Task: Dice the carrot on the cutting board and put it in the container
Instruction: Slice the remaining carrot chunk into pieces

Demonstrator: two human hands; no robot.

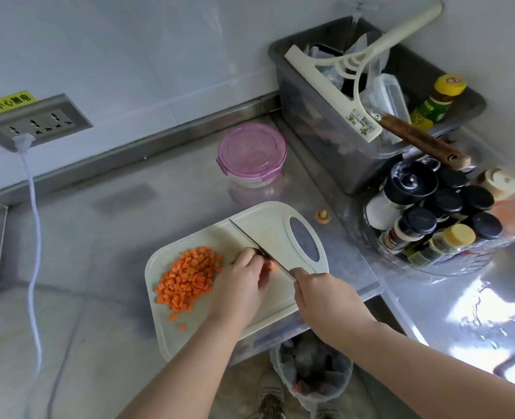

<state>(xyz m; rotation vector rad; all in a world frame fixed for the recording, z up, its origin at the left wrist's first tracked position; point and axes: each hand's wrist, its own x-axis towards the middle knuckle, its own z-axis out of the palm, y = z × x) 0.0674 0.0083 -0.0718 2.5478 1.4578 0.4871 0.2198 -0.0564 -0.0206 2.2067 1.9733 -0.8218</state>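
Yellow sticker (8, 102) on the white wall reads 小心触电, just above a grey three-outlet socket panel (35, 124). A white plug sits in the panel, and its cable (32, 207) trails down across the counter. The label on the yellow-capped green bottle (440, 98) is too blurred to read, and so is the tag on the cream squeegee (340, 77).

Both of those stand in a grey plastic bin (319, 131) in the corner, along with clear bags and a brown wooden handle (422, 143). Beside the bin, a clear tray holds a cluster of black-capped spice jars (425, 219). The round container (251, 154) sits near the back wall with its pink lid clipped on. It is well apart from the cutting board (189, 322).

A pile of diced carrot (188, 276) lies on the left part of the pale board, with a few cubes scattered toward its near edge. The left hand (244, 282) has its fingers curled down over a small orange carrot piece (272, 264), right against the knife blade (250, 238). The right hand (319, 293) is wrapped around the knife's handle, and the blade runs diagonally across the board.

The counter (99, 237) is stainless steel with a raised metal back edge. A bagged waste bin (313, 373) stands on the floor below its front edge.
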